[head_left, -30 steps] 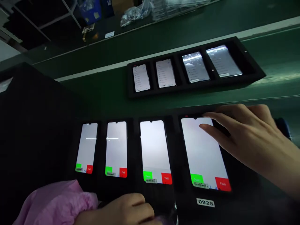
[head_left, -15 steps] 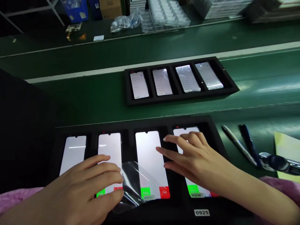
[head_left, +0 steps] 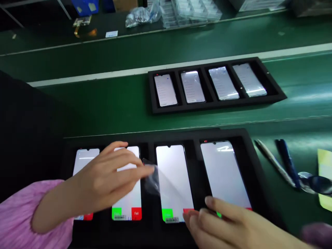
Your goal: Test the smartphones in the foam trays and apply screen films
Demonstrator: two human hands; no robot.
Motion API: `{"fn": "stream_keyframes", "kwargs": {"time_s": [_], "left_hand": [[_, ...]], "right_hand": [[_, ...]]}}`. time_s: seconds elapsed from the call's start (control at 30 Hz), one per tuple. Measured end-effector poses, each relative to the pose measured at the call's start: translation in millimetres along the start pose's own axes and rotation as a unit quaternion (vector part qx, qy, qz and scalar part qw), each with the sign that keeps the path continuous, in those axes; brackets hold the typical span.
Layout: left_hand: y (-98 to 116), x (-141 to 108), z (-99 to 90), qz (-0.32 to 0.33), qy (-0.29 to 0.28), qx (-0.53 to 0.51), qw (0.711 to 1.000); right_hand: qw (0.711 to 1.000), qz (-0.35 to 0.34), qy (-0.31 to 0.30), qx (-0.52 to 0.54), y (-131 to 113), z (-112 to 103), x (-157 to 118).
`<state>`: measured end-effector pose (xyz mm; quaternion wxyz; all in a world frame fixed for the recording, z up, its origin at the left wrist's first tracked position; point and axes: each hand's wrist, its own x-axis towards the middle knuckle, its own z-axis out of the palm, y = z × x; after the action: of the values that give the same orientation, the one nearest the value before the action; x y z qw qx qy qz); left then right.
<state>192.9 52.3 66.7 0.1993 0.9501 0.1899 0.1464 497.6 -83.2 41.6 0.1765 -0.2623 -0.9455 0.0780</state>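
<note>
A phone (head_left: 173,180) with a bright white screen and green and red boxes lies in a black foam tray (head_left: 204,238). Over its left part hangs a thin clear film (head_left: 152,181), partly slack. My left hand (head_left: 111,176) pinches the film near its upper left corner, above the second phone (head_left: 126,197). My right hand (head_left: 223,221) is low at the phone's red box, its fingertips together where the film's edge runs to them; the grip itself is partly hidden. Beside it lies the rightmost phone (head_left: 225,173), its lower end covered by this hand.
A leftmost phone (head_left: 85,159) is partly behind my left arm. Beyond stands another black tray (head_left: 166,110) with several lit phones. At right lie a white pen (head_left: 275,162), a dark pen (head_left: 287,162), a shiny dark-and-metal object (head_left: 315,184) and yellow paper (head_left: 325,173).
My left hand has risen and shifted right with the film. My right hand has dropped from the phone's upper right side to its lower right corner, uncovering most of the rightmost phone.
</note>
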Motion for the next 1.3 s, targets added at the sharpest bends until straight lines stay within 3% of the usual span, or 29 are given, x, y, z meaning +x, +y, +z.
{"fn": "stream_keyframes", "kwargs": {"time_s": [0.07, 0.17, 0.27, 0.37, 0.43, 0.57, 0.77, 0.97, 1.23, 1.3], "left_hand": [[-10.0, -8.5, -3.4, -0.049, -0.006, 0.084, 0.995], [-23.9, -29.0, -10.3, -0.156, -0.049, 0.231, 0.959], [-31.2, -41.7, -13.2, -0.226, -0.047, 0.256, 0.939], [-30.4, -41.1, -13.6, -0.244, -0.019, 0.223, 0.944], [-27.6, -37.1, -14.0, -0.243, -0.013, 0.227, 0.943], [-25.1, -28.8, -12.2, -0.212, -0.026, 0.243, 0.946], [-29.3, -17.5, -1.2, -0.203, -0.003, 0.167, 0.965], [-28.8, -10.8, 4.3, -0.193, 0.004, 0.194, 0.962], [-36.3, -12.4, 6.1, -0.17, 0.055, 0.159, 0.971], [-34.9, -12.7, 6.0, -0.168, 0.061, 0.16, 0.971]], "right_hand": [[0.999, 0.038, 0.017, 0.027, 9.7, -1.0, 13.4], [0.986, 0.125, 0.051, 0.1, 32.6, -3.3, 35.1], [0.935, 0.266, 0.115, 0.206, 51.3, -4.2, 49.7], [0.867, 0.375, 0.169, 0.282, 58.1, -6.5, 54.3], [0.832, 0.41, 0.197, 0.316, 57.1, -8.9, 52.9], [0.801, 0.432, 0.216, 0.353, 48.8, -12.2, 46.9], [0.806, 0.43, 0.212, 0.347, 34.2, -8.6, 41.8], [0.841, 0.412, 0.186, 0.299, 27.1, -7.2, 43.2], [0.848, 0.401, 0.166, 0.306, 13.9, -9.5, 43.5], [0.867, 0.385, 0.15, 0.28, 4.0, -6.8, 40.5]]}}
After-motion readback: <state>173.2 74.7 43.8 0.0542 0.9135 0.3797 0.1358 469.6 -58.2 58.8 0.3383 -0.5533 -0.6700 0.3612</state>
